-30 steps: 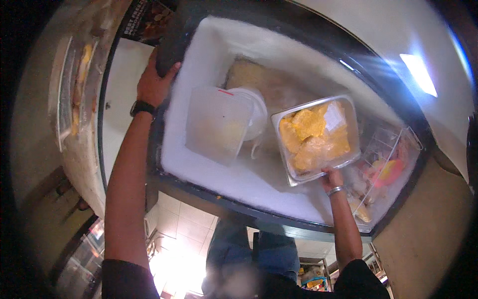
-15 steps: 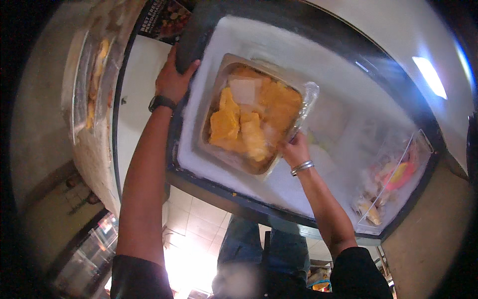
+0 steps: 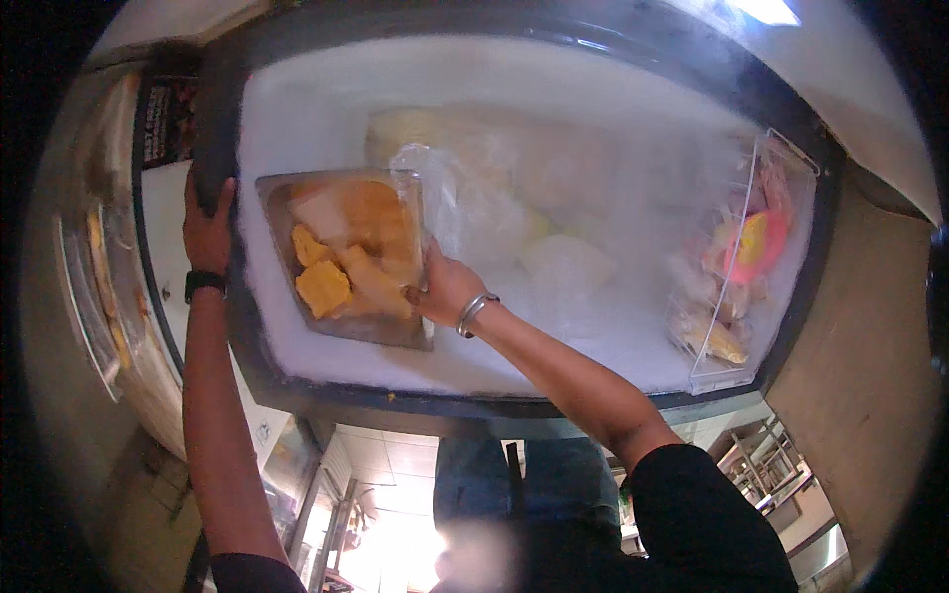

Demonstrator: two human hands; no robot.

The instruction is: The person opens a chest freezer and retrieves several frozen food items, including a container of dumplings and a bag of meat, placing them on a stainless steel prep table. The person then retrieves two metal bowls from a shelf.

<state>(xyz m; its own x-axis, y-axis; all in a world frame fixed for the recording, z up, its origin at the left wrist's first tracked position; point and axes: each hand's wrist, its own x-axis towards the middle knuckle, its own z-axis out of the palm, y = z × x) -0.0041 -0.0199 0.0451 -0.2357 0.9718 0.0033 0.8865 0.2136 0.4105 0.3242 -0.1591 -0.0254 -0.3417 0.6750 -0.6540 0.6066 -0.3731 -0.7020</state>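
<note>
Pan (image 3: pixel 389 332) inside freezer's (image 3: pixel 415 69) left end: likely heavy, rigid, slick; grip rim. Right hand (image 3: pixel 450 287) pinches rim; left hand (image 3: pixel 208 240) spread at freezer edge.

The single view comes from the left one of two fisheye cameras worn on the person's head. It looks steeply down and forward into a chest freezer (image 3: pixel 524 59), from above its near side, close enough for the open top to span most of the picture's width. The left forearm (image 3: pixel 222 435) and right forearm (image 3: pixel 573 371) rise from the lower edge. The metal tray (image 3: pixel 278 237) sits left of the middle, the wire basket (image 3: pixel 757 163) toward the right. Below the freezer's near rim, the lens takes in the wearer's jeans (image 3: pixel 573 484) and the bright floor (image 3: pixel 386 460). Straight edges bow outward, and the corners fall into black.
</note>
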